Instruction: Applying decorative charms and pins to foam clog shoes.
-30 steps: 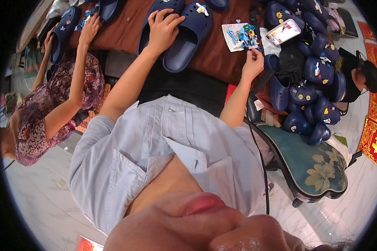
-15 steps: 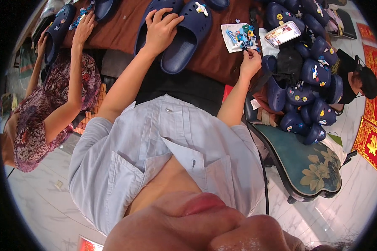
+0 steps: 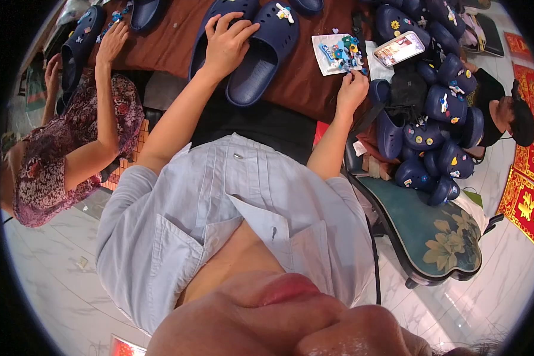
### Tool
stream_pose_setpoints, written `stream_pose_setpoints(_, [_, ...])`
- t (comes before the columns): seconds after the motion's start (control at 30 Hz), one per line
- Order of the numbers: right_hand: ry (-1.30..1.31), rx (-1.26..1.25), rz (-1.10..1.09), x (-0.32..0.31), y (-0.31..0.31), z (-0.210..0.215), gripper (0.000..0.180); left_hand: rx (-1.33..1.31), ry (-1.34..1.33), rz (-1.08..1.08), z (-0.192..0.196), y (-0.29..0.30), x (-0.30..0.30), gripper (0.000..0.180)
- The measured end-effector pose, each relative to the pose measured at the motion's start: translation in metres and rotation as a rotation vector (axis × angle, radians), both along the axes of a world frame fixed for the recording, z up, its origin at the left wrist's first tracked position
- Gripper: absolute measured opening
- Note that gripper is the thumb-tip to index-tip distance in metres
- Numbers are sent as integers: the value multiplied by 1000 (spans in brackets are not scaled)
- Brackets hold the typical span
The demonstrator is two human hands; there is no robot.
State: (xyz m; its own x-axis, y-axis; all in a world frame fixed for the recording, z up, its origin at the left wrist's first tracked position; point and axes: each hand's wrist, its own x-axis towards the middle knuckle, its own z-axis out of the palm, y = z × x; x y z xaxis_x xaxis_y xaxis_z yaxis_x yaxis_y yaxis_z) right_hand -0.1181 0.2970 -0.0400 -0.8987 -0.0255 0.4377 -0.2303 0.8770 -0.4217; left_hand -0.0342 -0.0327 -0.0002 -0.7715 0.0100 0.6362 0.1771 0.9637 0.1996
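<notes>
Charm fitting under way on the navy clogs.
Your left hand (image 3: 226, 43) rests flat, fingers spread, on the far clog pair (image 3: 261, 50); one charm (image 3: 285, 12) fitted. Your right hand (image 3: 351, 90) pinches at the charm sheet (image 3: 338, 52), right. Many charms remain.

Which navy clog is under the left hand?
The left hand rests on the left clog of the middle pair; the right clog, bearing a white charm, lies untouched.
</notes>
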Motion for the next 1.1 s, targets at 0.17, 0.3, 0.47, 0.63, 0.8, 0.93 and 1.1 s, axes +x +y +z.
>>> stream_pose_setpoints(0.17, [17, -7, -27, -1, 7, -5, 16, -12, 17, 4, 0, 0, 2, 47])
stream_pose_setpoints(0.3, [37, 18, -3, 1, 8, -7, 17, -11, 17, 5, 1, 2, 3, 46])
stream_pose_setpoints(0.47, [46, 20, 8, 10, -3, 6, 15, -5, 78, -4, -2, 2, 2, 46])
stream_pose_setpoints(0.63, [74, -78, 15, 8, -1, 5, 12, -5, 46, 3, 0, 1, 6, 46])
stream_pose_setpoints(0.8, [46, -322, -52, 13, -1, 14, 11, 0, 17, 9, 0, 3, 7, 48])
stream_pose_setpoints(0.93, [-13, -459, -60, 17, -10, 21, 11, 8, 37, 3, 1, 4, 8, 47])
stream_pose_setpoints(1.1, [-61, -609, 90, 19, -34, 27, 11, 1, 35, 17, 0, 3, 10, 46])
